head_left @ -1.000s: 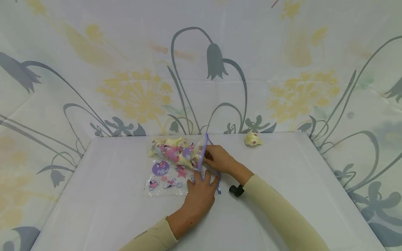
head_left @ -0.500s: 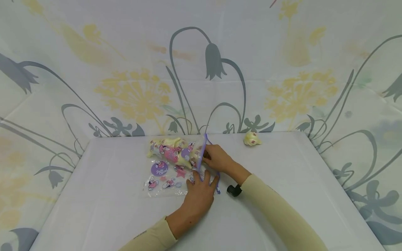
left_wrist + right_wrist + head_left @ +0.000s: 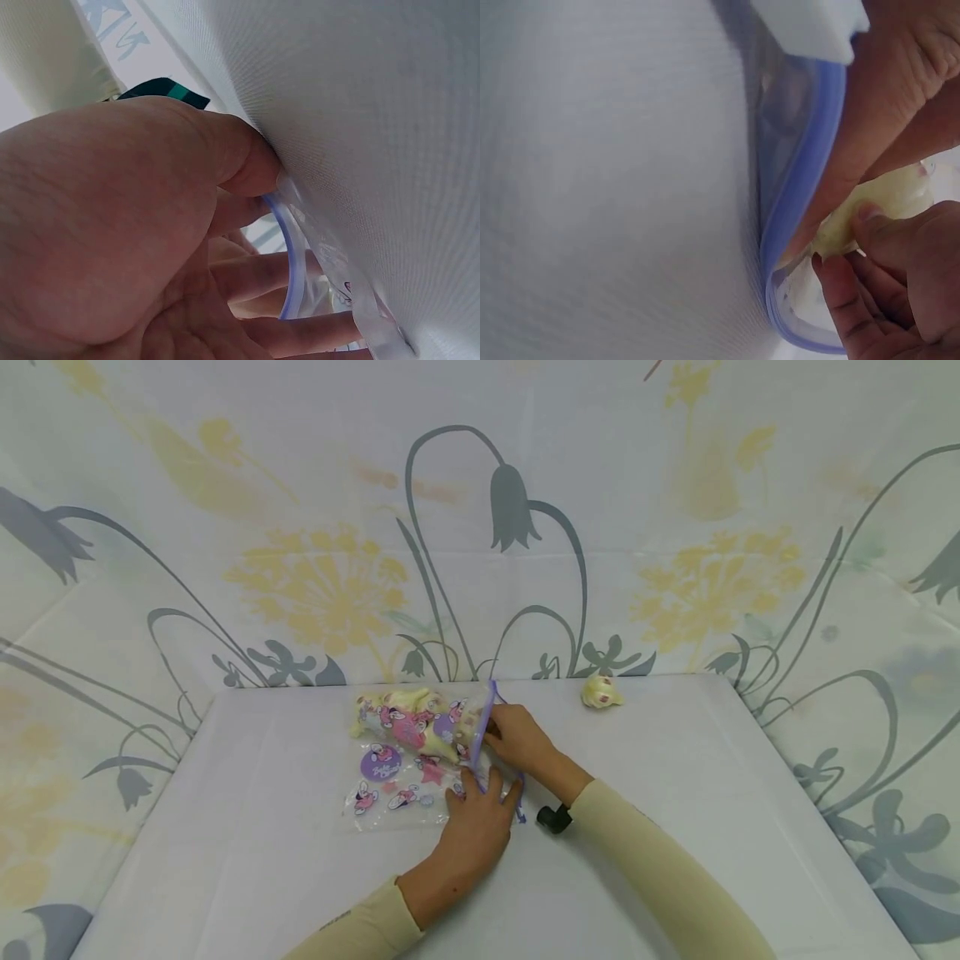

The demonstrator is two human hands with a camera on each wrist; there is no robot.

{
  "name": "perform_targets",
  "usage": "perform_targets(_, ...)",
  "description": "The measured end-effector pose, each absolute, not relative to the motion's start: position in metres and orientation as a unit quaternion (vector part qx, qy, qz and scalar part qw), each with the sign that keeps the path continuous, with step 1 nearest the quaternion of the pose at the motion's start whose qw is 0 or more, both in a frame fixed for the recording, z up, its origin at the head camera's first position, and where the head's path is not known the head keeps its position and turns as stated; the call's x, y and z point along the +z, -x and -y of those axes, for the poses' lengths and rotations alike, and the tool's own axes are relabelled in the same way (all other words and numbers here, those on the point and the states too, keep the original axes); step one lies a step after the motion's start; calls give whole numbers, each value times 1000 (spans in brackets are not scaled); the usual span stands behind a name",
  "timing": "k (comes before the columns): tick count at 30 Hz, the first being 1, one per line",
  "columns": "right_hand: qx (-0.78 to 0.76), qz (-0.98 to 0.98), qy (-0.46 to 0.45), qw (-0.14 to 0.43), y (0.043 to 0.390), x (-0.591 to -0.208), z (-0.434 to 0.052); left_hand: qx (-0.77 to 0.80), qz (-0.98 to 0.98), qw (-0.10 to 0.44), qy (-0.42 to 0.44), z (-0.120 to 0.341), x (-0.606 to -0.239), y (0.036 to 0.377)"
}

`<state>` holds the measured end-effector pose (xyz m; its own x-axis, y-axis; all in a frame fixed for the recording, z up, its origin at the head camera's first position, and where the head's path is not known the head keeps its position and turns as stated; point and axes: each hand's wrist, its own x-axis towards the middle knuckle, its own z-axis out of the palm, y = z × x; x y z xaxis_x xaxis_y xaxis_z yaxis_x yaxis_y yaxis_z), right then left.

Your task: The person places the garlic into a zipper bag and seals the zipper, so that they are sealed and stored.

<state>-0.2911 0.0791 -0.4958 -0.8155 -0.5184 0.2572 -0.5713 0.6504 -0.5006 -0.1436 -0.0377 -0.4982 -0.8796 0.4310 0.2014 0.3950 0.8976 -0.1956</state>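
Note:
A clear zip bag [image 3: 384, 763] with purple-edged mouth and pink and purple cartoon prints lies on the table. Pale yellow pieces [image 3: 408, 702] bulge in its far half; their kind is unclear through the print. My left hand [image 3: 478, 822] presses the near part by the mouth, fingers straight and spread. In the left wrist view the purple zip strip [image 3: 289, 247] curves beside those fingers. My right hand [image 3: 519, 742] is at the mouth's far part. In the right wrist view its thumb and fingers pinch a pale yellow piece [image 3: 840, 225]; some fingertips are hidden.
One loose pale yellow piece [image 3: 602, 692] with reddish marks sits at the table's back edge, right of the bag. A black wrist device [image 3: 554, 819] shows beneath the right wrist. Flower-printed cloth [image 3: 480, 568] hangs behind the white table [image 3: 262, 860].
My right forearm and its black wrist device have shifted slightly left. The left hand and the bag look nearly unmoved.

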Motion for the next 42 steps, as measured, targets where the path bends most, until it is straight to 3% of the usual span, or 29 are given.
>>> perform_targets(13, 332, 918, -204, 75, 283, -499, -82, 80, 971, 90, 209, 35, -500, 146)
perform_targets(26, 373, 901, -208, 77, 278, -496, -104, 82, 972, 73, 207, 35, -496, 147)
perform_targets(42, 389, 873, -213, 204, 291, -489, -155, 51, 977, 48, 201, 37, -495, 149)
